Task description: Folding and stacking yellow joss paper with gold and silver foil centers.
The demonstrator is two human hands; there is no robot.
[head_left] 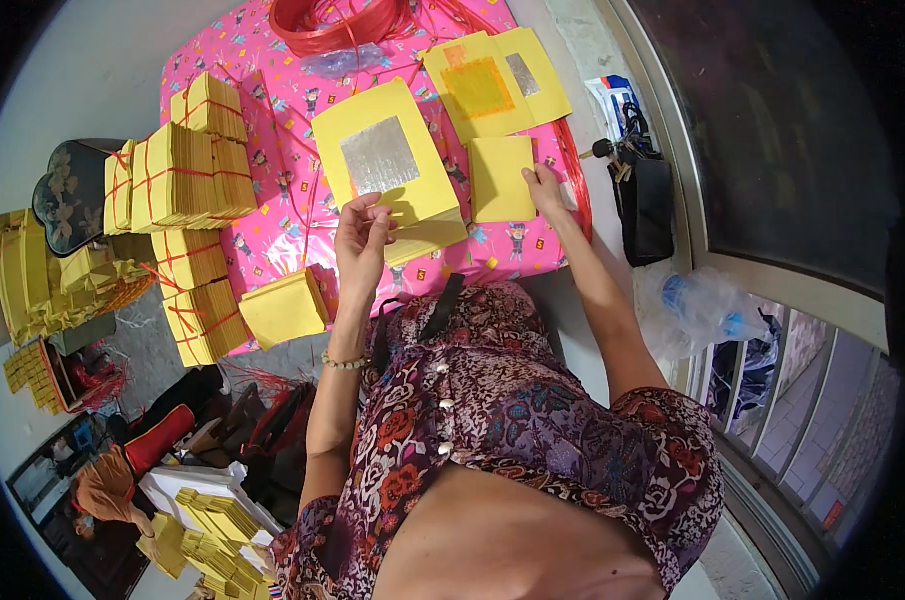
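While tied yellow bundles (182, 185) at ten o'clock appear finished, the silver-squared stack (380, 152) at eleven remains untied; left hand (362, 237) half-curled over it, apparently empty; right hand (546, 191) pinching yellow paper (500, 180) at one.

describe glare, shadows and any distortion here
Head view: bright glare washes out part of the pink tablecloth; head view: a shadow falls on the yellow sheet beside the left hand's fingers, and its silver patch has a sheen; head view: fisheye distortion bends the window frame, with black corners.
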